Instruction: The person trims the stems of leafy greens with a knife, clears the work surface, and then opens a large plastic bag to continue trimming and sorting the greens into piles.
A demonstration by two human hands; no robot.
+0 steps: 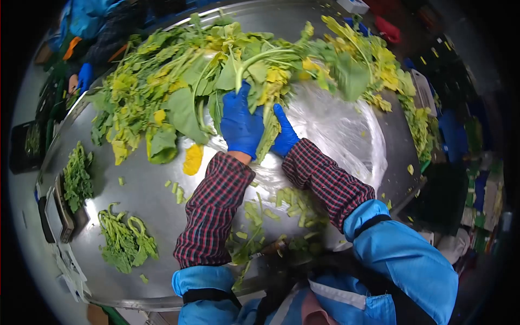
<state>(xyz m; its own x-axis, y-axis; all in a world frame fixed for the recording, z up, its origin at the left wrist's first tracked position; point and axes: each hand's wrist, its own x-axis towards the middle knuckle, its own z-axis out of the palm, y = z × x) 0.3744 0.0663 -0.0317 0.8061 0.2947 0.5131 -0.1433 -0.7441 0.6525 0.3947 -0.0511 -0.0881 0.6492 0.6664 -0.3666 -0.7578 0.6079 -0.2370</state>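
Both my hands wear blue gloves and work at the near edge of a long heap of leafy greens (187, 111), green mixed with yellowed leaves. My left hand (242, 122) is closed around a thick pale green stem (257, 58) that arches up and to the right. Just right of it, my right hand (285, 134) has its thumb up beside a wilted yellow-green stalk (269, 122). Its fingers seem curled under that stalk, partly hidden by it. Below my wrists lie short cut stem pieces (295, 205) and a loose yellow leaf (193, 159).
Everything rests on a metal table (146, 189). Clear plastic film (346, 135) lies to the right of my hands. A small bunch of greens (125, 241) sits at the left, another bunch (77, 176) farther up. A co-worker's blue glove (85, 77) shows at upper left.
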